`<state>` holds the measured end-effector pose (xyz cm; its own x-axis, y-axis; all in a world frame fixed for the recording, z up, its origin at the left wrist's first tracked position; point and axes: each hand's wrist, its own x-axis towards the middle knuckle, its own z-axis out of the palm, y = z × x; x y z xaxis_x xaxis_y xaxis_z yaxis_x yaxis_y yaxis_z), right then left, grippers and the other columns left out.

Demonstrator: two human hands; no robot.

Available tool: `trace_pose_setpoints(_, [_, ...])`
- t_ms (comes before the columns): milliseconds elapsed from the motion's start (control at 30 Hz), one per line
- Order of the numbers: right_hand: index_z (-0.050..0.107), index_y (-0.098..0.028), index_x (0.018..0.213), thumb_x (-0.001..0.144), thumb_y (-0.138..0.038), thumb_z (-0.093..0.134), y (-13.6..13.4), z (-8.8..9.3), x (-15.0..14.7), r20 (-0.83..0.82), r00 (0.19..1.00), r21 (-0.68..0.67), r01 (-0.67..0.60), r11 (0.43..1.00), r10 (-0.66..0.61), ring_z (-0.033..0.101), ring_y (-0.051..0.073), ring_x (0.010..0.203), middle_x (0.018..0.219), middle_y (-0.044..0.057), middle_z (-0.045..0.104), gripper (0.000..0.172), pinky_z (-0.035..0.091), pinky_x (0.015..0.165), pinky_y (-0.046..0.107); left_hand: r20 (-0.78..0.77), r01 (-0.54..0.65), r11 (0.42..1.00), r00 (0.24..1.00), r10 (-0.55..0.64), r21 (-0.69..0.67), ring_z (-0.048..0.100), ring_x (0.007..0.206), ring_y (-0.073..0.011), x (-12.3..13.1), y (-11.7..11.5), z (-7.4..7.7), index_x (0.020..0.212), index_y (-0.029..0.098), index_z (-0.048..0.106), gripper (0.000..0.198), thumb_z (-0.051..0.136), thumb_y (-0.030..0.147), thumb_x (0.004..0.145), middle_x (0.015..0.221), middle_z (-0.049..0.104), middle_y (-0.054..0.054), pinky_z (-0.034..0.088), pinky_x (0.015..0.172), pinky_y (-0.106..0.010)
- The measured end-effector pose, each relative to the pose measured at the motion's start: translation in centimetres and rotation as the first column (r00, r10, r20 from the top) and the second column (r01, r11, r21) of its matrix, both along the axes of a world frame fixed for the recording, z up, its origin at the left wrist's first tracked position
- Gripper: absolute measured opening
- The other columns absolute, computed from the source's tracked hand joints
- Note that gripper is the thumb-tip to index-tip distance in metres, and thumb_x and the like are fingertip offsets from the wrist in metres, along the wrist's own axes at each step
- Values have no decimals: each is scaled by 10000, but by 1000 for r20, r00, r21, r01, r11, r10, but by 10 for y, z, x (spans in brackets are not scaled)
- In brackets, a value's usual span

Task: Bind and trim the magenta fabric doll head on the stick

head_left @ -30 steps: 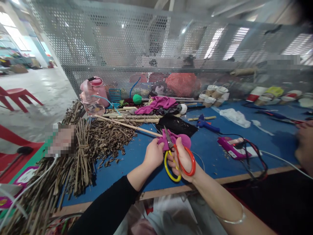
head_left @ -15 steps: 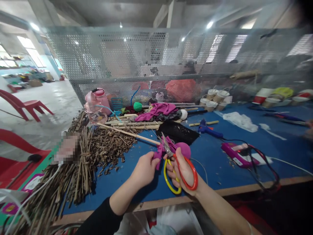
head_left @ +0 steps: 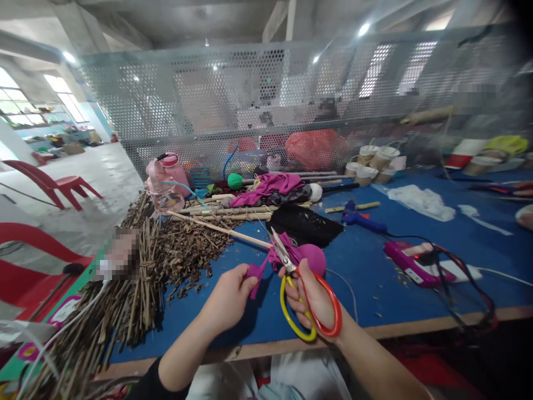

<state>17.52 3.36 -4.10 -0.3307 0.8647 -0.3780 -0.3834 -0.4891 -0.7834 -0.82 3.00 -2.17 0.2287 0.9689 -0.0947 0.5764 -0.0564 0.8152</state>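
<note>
Purple fabric (head_left: 257,272) is pinched between the thumb and fingers of my left hand (head_left: 227,297). It stretches toward a gathered purple bundle and a round purple ball (head_left: 313,260) on the table. My right hand (head_left: 310,297) is wrapped round scissors (head_left: 286,261) with one yellow and one red handle loop; their blades point up and left, against the gathered fabric. A thin wooden stick (head_left: 225,226) runs from that bundle toward the pink jug. Behind the bundle lies black cloth (head_left: 306,225).
Bundled dry stalks (head_left: 137,294) and leaf scraps (head_left: 183,250) cover the left side. A blue glue gun (head_left: 362,219), a purple power strip (head_left: 406,264) with cables and white plastic (head_left: 420,203) lie right. A pink jug (head_left: 169,180) and paper cups (head_left: 377,158) stand behind.
My left hand has moved left and slightly down, drawing the purple fabric out from the bundle. The scissors stay at the bundle in my right hand. The camera view has shifted slightly.
</note>
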Motion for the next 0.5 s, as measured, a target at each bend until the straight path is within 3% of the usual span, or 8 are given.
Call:
trace_pose_setpoints(100, [480, -219, 889, 686, -784, 496, 5, 0, -4, -59, 998, 12, 18, 1000, -17, 339, 47, 382, 549, -75, 395, 601, 345, 264, 125, -54, 60, 998, 997, -62, -35, 468, 626, -140, 7, -6, 0, 659, 199, 454, 226, 428, 249, 878, 634, 513, 23, 316, 595, -237])
trace_pose_setpoints(233, [497, -207, 873, 729, -765, 463, 11, 1, 6, -24, 999, 31, 43, 999, -42, 231, 26, 342, 513, -89, 342, 577, 249, 237, 97, -114, 84, 996, 990, -88, -44, 479, 615, -139, 8, -15, 1, 674, 198, 490, 207, 451, 249, 871, 650, 555, 17, 309, 568, -235])
trace_pose_setpoints(333, [510, -204, 901, 697, -753, 525, 3, 6, 19, -3, 999, 82, -40, 996, 40, 204, 23, 346, 520, -90, 347, 585, 238, 239, 106, -176, 98, 994, 979, -103, -39, 496, 597, -148, -1, -18, 2, 679, 199, 549, 208, 462, 248, 862, 638, 568, 6, 348, 572, -249])
trace_pose_setpoints(433, [507, -219, 980, 685, -739, 556, -14, 14, 33, 101, 993, 206, -86, 975, 66, 222, 29, 360, 563, -77, 379, 600, 240, 266, 129, -199, 49, 986, 980, -17, 159, 574, 829, -192, -13, -15, 0, 904, 202, 648, 199, 495, 142, 793, 917, 632, -60, 435, 765, -303])
trace_pose_setpoints(500, [492, -236, 1044, 707, -721, 545, -20, 21, 43, 253, 964, 315, 0, 949, -84, 258, 45, 358, 570, -70, 394, 593, 239, 289, 157, -151, -76, 938, 980, 133, 337, 561, 958, -208, -16, -6, -2, 1112, 193, 597, 391, 498, 89, 749, 1145, 572, -103, 428, 888, -349])
